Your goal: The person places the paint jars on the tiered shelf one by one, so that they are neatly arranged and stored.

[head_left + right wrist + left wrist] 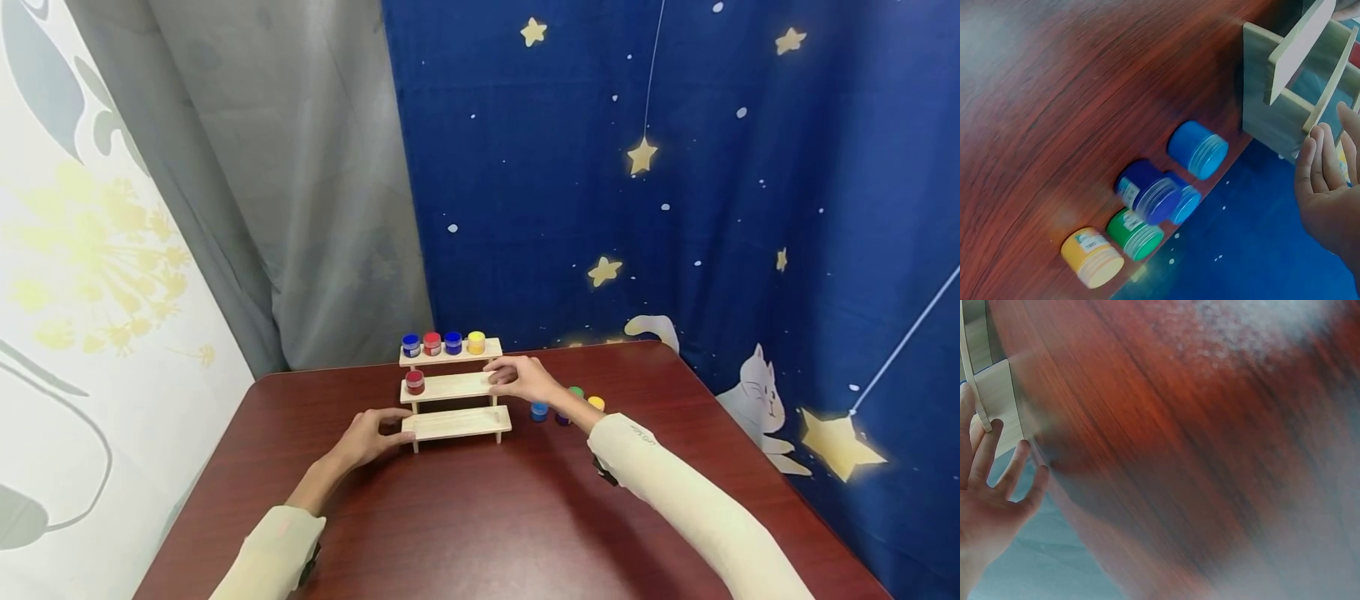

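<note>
A three-tier pale wooden rack (450, 423) (999, 394) (1297, 53) stands on the table. My left hand (367, 437) (991, 506) grips its left end at the lowest shelf, thumb in front. At the right end of the middle shelf, my right hand (528, 382) (1332, 187) holds the board's end between thumb and fingers. The top shelf carries a blue jar (411, 346), a red jar (432, 343), another blue jar (453, 343) and a yellow jar (476, 342). A dark red jar (415, 382) sits at the middle shelf's left.
Right of the rack, partly behind my right forearm, are a light blue jar (538, 412) (1194, 149), a purple-blue jar (1147, 190), a green jar (576, 392) (1135, 234), a yellow jar (596, 402) (1092, 256) and another blue jar (1185, 200). Curtains (525, 208) hang behind the table (450, 517).
</note>
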The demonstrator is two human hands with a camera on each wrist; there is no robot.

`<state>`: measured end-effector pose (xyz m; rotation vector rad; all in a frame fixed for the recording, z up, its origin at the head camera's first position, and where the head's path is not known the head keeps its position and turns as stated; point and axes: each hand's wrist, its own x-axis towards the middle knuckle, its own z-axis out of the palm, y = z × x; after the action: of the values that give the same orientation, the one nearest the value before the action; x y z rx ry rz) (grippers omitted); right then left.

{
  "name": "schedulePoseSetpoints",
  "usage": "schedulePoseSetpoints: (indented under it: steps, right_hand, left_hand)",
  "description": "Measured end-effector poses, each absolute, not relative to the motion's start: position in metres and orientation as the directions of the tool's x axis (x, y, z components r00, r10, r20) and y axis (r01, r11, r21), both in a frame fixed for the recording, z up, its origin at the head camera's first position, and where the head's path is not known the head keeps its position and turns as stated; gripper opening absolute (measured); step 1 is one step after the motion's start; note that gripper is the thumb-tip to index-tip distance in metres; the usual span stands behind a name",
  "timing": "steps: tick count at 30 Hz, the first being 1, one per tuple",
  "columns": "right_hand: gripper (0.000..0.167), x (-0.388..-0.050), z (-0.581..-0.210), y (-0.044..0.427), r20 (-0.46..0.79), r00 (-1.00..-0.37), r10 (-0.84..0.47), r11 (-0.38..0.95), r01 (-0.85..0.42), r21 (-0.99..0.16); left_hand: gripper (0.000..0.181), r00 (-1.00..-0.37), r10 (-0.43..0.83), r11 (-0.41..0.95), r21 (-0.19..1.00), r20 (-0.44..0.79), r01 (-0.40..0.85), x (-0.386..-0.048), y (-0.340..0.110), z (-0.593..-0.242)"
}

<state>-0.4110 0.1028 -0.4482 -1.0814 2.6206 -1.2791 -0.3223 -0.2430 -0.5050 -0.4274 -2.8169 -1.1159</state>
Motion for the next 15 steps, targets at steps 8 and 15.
schedulePoseSetpoints:
  steps: [8,15]
  right_hand:
    - [0.04,-0.411,-0.451,0.124,0.249,-0.766,-0.593,0.406,-0.551,-0.73]
    - [0.038,-0.41,-0.455,0.146,0.223,-0.801,-0.556,0.447,-0.514,-0.732]
  left_hand:
    - [0.044,-0.957,0.229,0.695,0.659,0.178,0.289,-0.322,-0.245,-0.506]
    - [0.044,-0.958,0.227,0.702,0.652,0.175,0.286,-0.323,-0.244,-0.505]
